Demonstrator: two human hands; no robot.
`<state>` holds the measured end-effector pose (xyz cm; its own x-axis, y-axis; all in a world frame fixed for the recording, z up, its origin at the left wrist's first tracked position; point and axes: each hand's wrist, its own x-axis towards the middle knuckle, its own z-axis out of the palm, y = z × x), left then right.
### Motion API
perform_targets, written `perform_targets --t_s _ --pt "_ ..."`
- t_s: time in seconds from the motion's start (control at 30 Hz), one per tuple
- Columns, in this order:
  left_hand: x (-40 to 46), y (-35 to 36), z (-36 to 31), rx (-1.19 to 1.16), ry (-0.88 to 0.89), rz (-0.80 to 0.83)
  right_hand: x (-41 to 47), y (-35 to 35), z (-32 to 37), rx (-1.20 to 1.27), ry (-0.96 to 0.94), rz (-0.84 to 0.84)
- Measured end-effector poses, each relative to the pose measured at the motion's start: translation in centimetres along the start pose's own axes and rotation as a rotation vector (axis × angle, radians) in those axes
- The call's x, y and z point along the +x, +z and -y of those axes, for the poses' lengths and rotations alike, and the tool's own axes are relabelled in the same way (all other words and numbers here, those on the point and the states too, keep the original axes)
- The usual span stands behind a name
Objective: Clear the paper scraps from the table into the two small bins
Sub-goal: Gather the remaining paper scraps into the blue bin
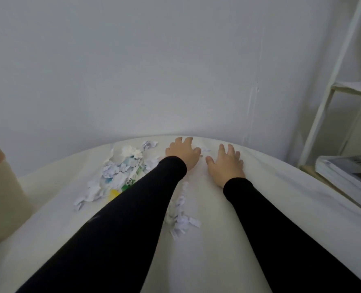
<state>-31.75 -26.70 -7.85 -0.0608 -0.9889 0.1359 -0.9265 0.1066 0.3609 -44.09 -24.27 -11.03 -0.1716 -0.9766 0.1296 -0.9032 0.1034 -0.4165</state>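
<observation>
Both hands, left hand (182, 153) and right hand (225, 163), lie spread flat near table (207, 250) far edge.

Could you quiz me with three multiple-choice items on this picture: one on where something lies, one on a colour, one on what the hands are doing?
1. Where is the biggest heap of paper scraps?
A. To the left of the left sleeve
B. On the shelf at the right
C. Under the right hand

2. What colour are the sleeves?
A. White
B. Black
C. Red

3. How is the right hand held?
A. Clenched round a bin
B. Pinching a book
C. Spread with fingers fairly straight over the table

Answers:
1. A: the heap lies on the cloth left of the left sleeve, which covers its near edge.
2. B: both forearms are in black.
3. C: its fingers are splayed and hold nothing; the left hand reaches alongside it near the far edge.
</observation>
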Motion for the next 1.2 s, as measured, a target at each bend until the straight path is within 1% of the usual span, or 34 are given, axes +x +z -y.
perform_targets --t_s 0.1,0.2,0.27,0.33,0.47,0.57,0.63,0.7,0.77,0.83,0.9,1.0,1.07,1.13,1.2 --pt "1.7 0.3 -0.5 -0.075 0.065 0.131 1.7 0.4 -0.1 -0.086 0.029 0.076" --pt "2.3 0.9 -0.9 0.023 0.141 0.213 1.5 -0.1 0.2 -0.116 -0.065 0.109" --pt "1.8 1.0 -1.3 0.091 0.164 0.242 1.0 -0.5 0.2 -0.038 -0.134 0.151" --pt "0.6 0.9 -1.5 0.153 0.180 0.231 0.0 -0.9 0.0 0.054 -0.190 0.189" --pt "-2.3 0.6 -0.7 0.186 0.203 0.171 -2.9 -1.6 -0.1 0.238 -0.240 0.172" --pt "-5.3 -0.3 0.4 0.170 0.210 0.154 -6.1 -2.2 0.2 0.366 -0.253 0.172" --pt "-7.1 -1.5 1.2 0.082 0.209 0.129 -7.8 -2.6 0.3 0.456 -0.244 0.145" --pt "-8.4 -3.2 1.9 -0.060 0.184 0.083 -8.8 -2.9 0.6 0.486 -0.244 0.067" --pt "-8.9 -5.0 2.5 -0.159 0.150 0.009 -9.0 -3.2 1.2 0.431 -0.272 -0.029" --pt "-8.5 -6.5 3.5 -0.221 0.097 -0.081 -8.6 -3.2 2.0 0.344 -0.305 -0.092" --pt "-7.7 -7.3 4.6 -0.230 0.015 -0.139 -7.6 -3.0 2.9 0.307 -0.317 -0.132" --pt "-5.8 -7.1 6.4 -0.170 -0.132 -0.187 -5.2 -2.7 4.1 0.234 -0.260 -0.151" --pt "-4.3 -6.5 7.1 -0.038 -0.210 -0.218 -3.2 -2.1 4.5 0.125 -0.209 -0.119" --pt "-2.8 -6.1 7.7 0.116 -0.265 -0.227 -1.4 -1.3 4.7 0.070 -0.153 -0.076" --pt "-0.9 -5.9 8.7 0.166 -0.346 -0.221 0.7 -0.4 4.8 0.039 -0.107 -0.040"
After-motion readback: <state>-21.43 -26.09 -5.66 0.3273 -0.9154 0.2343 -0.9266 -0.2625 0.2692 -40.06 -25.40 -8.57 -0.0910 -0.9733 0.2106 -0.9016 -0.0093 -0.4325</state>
